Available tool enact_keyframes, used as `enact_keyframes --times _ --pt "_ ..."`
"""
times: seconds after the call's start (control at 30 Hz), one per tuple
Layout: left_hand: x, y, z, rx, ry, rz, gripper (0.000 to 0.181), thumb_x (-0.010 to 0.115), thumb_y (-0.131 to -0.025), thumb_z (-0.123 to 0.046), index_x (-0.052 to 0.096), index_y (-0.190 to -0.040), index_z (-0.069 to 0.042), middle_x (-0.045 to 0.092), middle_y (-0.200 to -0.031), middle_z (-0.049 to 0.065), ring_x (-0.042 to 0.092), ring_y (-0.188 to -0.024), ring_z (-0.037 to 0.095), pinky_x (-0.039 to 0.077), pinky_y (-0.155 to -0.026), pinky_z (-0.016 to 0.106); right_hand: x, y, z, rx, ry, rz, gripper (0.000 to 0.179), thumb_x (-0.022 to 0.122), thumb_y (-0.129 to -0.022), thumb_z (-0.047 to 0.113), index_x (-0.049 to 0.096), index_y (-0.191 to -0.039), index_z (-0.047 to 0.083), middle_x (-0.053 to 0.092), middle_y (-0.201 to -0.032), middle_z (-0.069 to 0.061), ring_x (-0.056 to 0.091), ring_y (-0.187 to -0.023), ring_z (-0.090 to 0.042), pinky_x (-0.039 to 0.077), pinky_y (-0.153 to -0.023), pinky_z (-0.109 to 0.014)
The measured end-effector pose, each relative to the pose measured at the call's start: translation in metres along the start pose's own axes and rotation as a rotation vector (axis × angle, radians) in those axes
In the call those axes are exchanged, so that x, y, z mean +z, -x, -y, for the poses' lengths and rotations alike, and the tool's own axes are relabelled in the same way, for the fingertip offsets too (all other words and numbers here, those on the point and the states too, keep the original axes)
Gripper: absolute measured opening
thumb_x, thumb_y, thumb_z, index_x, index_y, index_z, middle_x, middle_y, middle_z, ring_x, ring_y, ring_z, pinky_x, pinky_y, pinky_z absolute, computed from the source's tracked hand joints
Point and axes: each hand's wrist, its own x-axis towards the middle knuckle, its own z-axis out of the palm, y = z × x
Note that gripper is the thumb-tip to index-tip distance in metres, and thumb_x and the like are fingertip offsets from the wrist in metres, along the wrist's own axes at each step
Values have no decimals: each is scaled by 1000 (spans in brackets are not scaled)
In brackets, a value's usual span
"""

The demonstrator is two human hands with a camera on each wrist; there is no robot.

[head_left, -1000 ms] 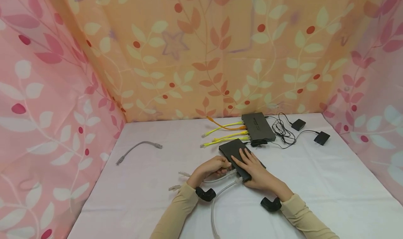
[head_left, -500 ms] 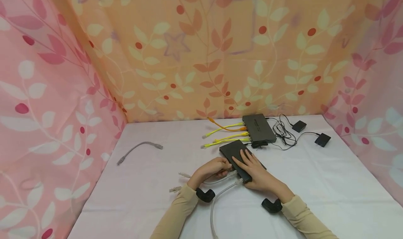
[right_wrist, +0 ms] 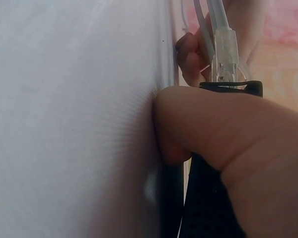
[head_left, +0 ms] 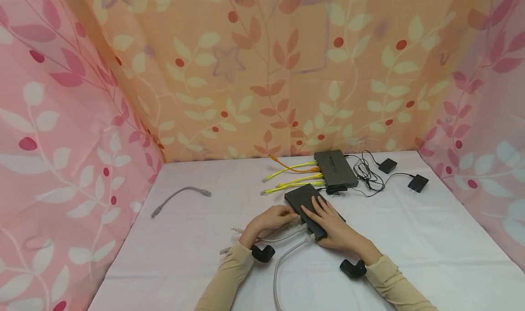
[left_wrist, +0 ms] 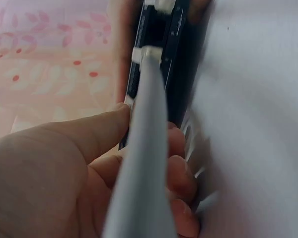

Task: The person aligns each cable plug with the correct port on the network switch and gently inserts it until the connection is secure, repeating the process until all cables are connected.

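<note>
A black network switch (head_left: 305, 196) lies at a slant on the white tabletop. My right hand (head_left: 334, 226) rests on its top with fingers spread. My left hand (head_left: 272, 220) is at the port edge, thumb and fingers pinching a network cable's plug at a port; the plug is mostly hidden by the fingers. Two grey network cables sit in neighbouring ports; one grey cable (head_left: 276, 267) curves toward the front edge. In the left wrist view a blurred grey cable (left_wrist: 146, 124) crosses in front of the left thumb (left_wrist: 107, 129). The right wrist view shows a clear plug (right_wrist: 225, 54) in the switch.
Behind stands a second switch (head_left: 337, 167) with yellow cables (head_left: 293, 182) and an orange cable (head_left: 295, 169) plugged in. Black power adapters (head_left: 387, 165) and tangled black wire (head_left: 366, 174) lie right of it. A loose grey cable (head_left: 178, 194) lies at the left.
My left hand has shifted slightly, its fingers now straighter along the port edge. The right hand stays on the switch.
</note>
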Motion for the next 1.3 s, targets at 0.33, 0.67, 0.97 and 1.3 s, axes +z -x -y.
enact_keyframes --times 0.33,0.67,0.97,1.3 --pt "-19 9 7 -40 -15 -87 25 50 -96 -28 63 -91 -7 62 -75 7 54 -59 14 43 -54 23 -1 2 -2 -4 18 -13 101 78 -65 15 22 -148 19 11 -151 -25 4 -139 -44 11 -108 -59" --pt "-50 26 23 -84 -9 -223 23 54 -95 -23 62 -91 -2 62 -77 11 58 -66 21 43 -56 25 -1 4 -1 6 8 -5 100 79 -65 15 22 -148 18 10 -152 -25 3 -139 -44 10 -108 -60" --pt "-70 41 45 -133 8 -323 24 53 -95 -24 64 -98 -2 64 -83 10 60 -73 22 44 -62 27 -2 3 1 -5 10 -3 99 78 -66 14 23 -148 17 11 -151 -26 3 -139 -44 10 -107 -60" --pt "-93 65 72 -170 34 -414 23 51 -96 -18 63 -102 1 65 -94 14 63 -88 28 50 -74 35 -1 0 1 -25 42 -1 99 78 -67 17 22 -148 16 12 -151 -26 4 -139 -44 11 -108 -59"
